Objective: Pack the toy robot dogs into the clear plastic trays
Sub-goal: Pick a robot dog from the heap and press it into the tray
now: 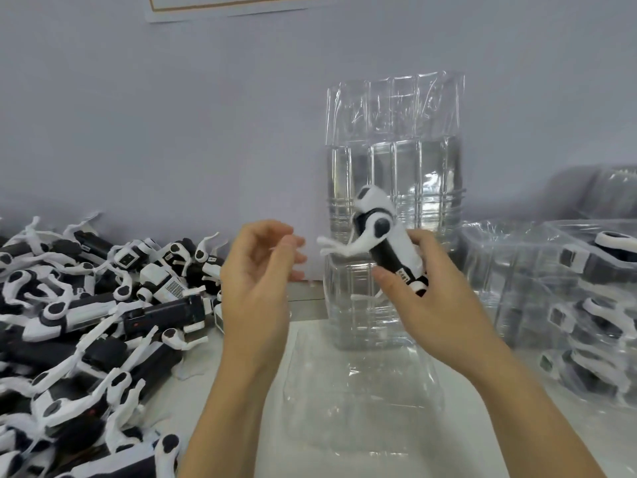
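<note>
One dog (386, 243) is clamped in the right hand (427, 298), left hand (258, 270) apart and empty; its legs probably need folding flat before seating in the near tray (362, 408).

- Pale grey-lavender wall (172, 115) fills the whole background, totally plain.
- 1 sheet of white paper (238, 5) stuck up at the top edge, with a brownish line across it, mostly cropped off.
- White tabletop (517, 426) underneath, smooth and a bit shiny.
</note>
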Tool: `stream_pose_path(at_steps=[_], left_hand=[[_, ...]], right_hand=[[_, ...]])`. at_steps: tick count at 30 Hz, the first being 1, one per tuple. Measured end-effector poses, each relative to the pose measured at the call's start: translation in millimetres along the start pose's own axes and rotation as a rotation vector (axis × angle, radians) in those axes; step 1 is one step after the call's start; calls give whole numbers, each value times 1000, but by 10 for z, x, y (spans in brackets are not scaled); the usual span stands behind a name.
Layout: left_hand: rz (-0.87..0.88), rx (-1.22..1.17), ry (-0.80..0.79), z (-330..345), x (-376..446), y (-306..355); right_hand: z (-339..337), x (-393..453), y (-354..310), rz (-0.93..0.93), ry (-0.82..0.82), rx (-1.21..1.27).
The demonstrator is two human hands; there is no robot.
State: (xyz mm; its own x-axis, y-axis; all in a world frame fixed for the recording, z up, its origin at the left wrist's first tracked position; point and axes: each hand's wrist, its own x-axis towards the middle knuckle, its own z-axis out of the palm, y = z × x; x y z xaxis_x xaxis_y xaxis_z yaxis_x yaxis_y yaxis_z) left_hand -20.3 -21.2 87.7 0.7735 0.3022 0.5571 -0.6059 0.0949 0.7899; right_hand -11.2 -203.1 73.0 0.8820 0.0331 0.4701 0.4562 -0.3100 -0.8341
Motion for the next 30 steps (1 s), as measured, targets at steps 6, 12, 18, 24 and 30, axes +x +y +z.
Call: stream_pose_path(at_steps=[6,12,18,24,30], left_hand=[[-152,106,-306,-112,8,-10],[-184,97,-155,-75,4,-53],[-203,181,-77,36,21,-117],[-388,266,9,175,96,-235],[-337,391,134,-368,-204,-528]], right_hand=[[-24,6,-30,-94,-131,-194],[10,19,44,-111,-178,-239],[130,30,173,-126,-114,-315],[70,9,311,6,-88,-350],[-41,30,373,67,-76,-428]])
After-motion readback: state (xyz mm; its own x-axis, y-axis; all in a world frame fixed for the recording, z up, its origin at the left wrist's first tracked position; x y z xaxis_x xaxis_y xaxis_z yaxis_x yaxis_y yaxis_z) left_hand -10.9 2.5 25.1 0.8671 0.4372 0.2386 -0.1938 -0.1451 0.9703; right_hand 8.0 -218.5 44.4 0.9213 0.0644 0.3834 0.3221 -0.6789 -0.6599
